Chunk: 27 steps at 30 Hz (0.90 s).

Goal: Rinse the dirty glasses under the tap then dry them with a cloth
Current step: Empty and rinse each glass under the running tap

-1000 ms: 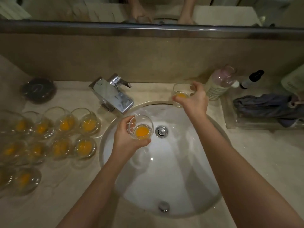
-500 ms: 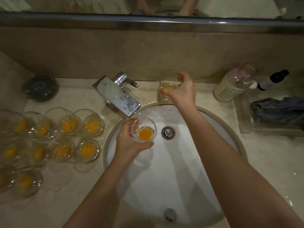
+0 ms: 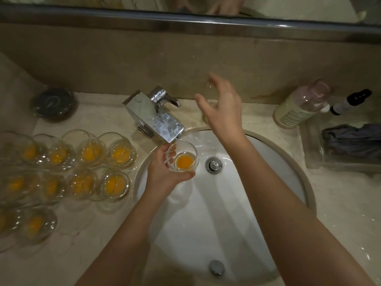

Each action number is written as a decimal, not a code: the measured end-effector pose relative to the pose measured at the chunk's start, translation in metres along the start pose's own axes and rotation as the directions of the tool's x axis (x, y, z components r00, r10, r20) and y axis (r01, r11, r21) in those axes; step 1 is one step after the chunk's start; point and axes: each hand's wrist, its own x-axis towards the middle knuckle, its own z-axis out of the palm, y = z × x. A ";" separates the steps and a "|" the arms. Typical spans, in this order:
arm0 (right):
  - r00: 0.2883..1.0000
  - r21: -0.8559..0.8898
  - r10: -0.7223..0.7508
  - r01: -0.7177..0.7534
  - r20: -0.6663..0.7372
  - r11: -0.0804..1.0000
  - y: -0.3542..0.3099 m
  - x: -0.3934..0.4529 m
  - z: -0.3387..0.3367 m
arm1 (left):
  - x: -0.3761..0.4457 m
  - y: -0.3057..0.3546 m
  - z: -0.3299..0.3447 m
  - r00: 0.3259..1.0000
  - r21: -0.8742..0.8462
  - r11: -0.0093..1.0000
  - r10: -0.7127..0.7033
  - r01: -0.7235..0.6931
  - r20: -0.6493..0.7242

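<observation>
- Our left hand (image 3: 165,172) grips a glass (image 3: 182,156) with orange residue at its bottom, fingers and thumb curled round its wall, holding it upright over the white sink (image 3: 226,213) just below the spout of the chrome tap (image 3: 158,118).
- We see no water running from the tap.
- Our right hand (image 3: 223,112) hangs in the air above the back rim of the sink, fingers spread and straight, holding nothing; it is blurred.
- Behind that hand we make out a faint glassy shape on the counter, but we cannot tell what it is.
- The other dirty glasses (image 3: 82,162) stand in a cluster on the counter (image 3: 340,203) to the left of the sink, each with orange residue inside, many touching one another.
- A dark grey cloth (image 3: 350,139) lies bunched in a clear tray (image 3: 313,159) on the right side of the counter, well apart from both hands.
- Behind the tray lean a pinkish bottle (image 3: 301,106) and a small dark-capped dropper bottle (image 3: 350,101).
- A dark round dish (image 3: 53,104) sits at the back left of the counter.
</observation>
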 end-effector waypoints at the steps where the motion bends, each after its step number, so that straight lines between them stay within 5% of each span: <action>1: 0.998 0.071 -0.014 0.010 0.055 0.997 -0.007 0.000 0.005 | 0.000 0.000 0.000 1.000 -0.002 1.000 -0.005 0.005 -0.002; 7: 0.935 0.348 0.094 -0.218 0.341 0.912 -0.015 0.007 0.034 | 0.003 0.004 -0.005 1.000 0.007 1.000 -0.010 0.010 -0.021; 27: 0.961 0.431 0.101 -0.208 0.259 0.878 -0.004 0.020 0.061 | 0.010 0.012 -0.009 0.999 -0.078 0.996 -0.043 0.043 0.002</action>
